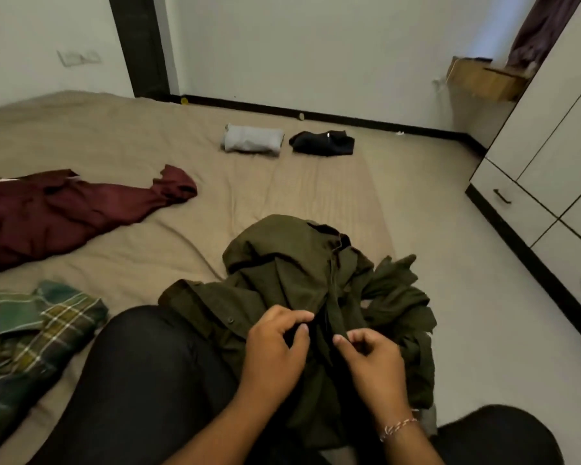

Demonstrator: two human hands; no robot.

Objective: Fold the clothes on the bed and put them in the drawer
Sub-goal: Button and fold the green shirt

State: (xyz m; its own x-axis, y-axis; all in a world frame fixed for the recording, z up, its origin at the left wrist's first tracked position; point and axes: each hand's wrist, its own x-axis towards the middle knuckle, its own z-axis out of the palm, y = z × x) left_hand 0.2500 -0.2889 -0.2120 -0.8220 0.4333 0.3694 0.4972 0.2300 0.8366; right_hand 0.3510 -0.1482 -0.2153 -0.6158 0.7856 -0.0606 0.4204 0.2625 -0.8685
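An olive green shirt lies crumpled on the tan bed right in front of me, between my knees. My left hand pinches the shirt's left front edge beside the button placket. My right hand pinches the placket strip on the other side. A maroon shirt lies spread out at the left. A green plaid shirt lies bunched at the lower left. A folded grey garment and a folded black garment sit side by side at the far edge of the bed.
A white cabinet with shut drawers and dark handles stands at the right, across a strip of floor. A cardboard box sits in the far right corner. My legs in dark trousers rest on the bed.
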